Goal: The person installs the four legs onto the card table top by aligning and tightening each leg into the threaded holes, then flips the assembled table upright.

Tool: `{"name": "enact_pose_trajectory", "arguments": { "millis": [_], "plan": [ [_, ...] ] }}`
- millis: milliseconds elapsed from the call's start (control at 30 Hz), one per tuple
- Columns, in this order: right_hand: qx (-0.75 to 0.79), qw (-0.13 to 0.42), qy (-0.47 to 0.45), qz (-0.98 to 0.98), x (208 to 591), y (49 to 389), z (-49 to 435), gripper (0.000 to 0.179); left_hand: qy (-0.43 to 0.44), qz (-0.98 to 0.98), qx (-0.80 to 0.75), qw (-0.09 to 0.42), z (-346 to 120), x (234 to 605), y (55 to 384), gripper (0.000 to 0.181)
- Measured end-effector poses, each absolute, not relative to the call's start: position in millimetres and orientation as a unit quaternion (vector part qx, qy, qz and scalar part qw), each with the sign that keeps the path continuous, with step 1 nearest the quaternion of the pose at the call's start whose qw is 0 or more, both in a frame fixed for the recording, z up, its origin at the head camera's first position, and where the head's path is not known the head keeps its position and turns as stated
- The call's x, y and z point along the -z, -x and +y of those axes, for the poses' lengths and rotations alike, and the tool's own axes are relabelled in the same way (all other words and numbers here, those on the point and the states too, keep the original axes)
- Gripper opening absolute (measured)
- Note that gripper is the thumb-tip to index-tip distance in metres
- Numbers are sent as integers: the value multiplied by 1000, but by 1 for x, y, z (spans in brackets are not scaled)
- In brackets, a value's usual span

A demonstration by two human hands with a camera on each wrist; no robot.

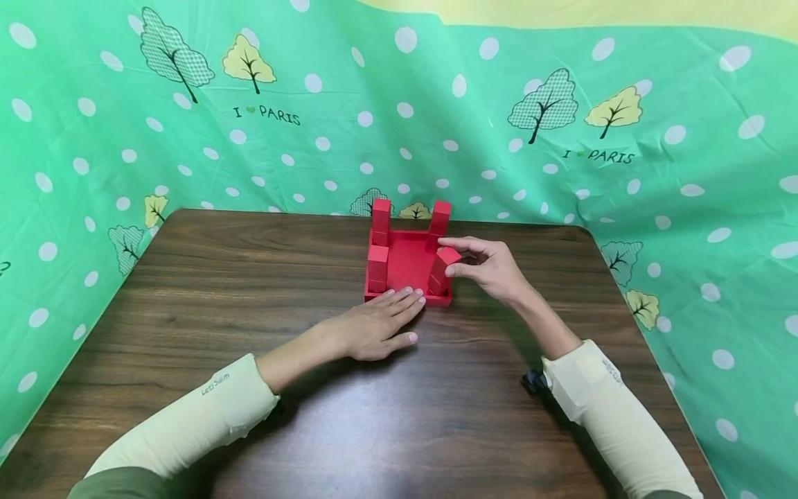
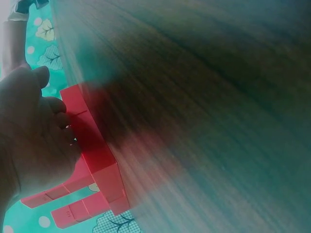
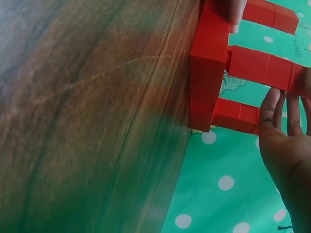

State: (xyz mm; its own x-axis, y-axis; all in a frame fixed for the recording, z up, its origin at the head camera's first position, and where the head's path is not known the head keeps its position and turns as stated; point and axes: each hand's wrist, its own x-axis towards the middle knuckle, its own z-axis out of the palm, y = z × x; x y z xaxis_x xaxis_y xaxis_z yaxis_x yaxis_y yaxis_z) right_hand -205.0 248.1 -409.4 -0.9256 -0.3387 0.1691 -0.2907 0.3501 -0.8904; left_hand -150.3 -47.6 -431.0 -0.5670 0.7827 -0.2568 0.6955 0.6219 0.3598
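Note:
A shallow red tray (image 1: 408,267) stands at the table's far side, with a red post of stacked blocks at each corner. My right hand (image 1: 495,272) pinches the front right post (image 1: 439,277) near its top, and that post (image 3: 265,68) tilts a little in the right wrist view. Its fingers reach back close to the back right post (image 1: 439,225). My left hand (image 1: 377,327) lies palm down with straight fingers, fingertips on the tray's front edge. Close beyond those fingers is the front left post (image 1: 377,269), and behind it rises the back left post (image 1: 381,222).
The tray stands on a dark wood-grain table (image 1: 249,277). A green dotted cloth (image 1: 399,138) hangs behind the table and along its sides. Pale sleeves (image 1: 187,412) cover both forearms, and a small black device (image 1: 532,382) shows at the right wrist.

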Motion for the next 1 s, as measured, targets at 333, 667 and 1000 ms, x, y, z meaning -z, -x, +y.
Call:
{"name": "enact_pose_trajectory", "arguments": {
  "millis": [333, 667, 1000],
  "plan": [
    [555, 30, 208, 805, 405, 202, 252, 46, -417, 879, -111, 203, -47, 429, 150, 81],
    [547, 23, 212, 809, 408, 203, 249, 48, -416, 879, -114, 205, -47, 429, 149, 80],
    [551, 33, 201, 809, 408, 204, 246, 51, -415, 878, -116, 206, -48, 428, 150, 80]
  ]
}}
